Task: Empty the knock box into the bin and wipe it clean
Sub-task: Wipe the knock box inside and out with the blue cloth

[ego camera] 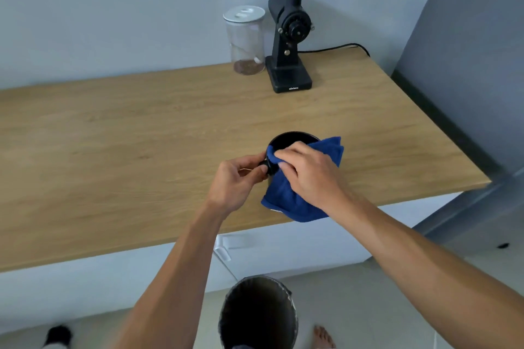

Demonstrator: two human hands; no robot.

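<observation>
With the left hand (241,178) pinching the black knock box (292,140) by its side near the wooden counter's (113,150) front edge and the right hand (309,170) pressing a blue cloth (286,201) over its rim, a hard wipe could tip it toward the bin (258,312) on the pale floor below a grey wall

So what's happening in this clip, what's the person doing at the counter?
A person is wiping out a black knock box that stands on the wooden counter. The left hand steadies it at the near rim, while the right hand presses a blue cloth over the rim and down its side. An open bin sits on the floor just below. A coffee grinder and a glass jar stand at the back, untouched.
</observation>
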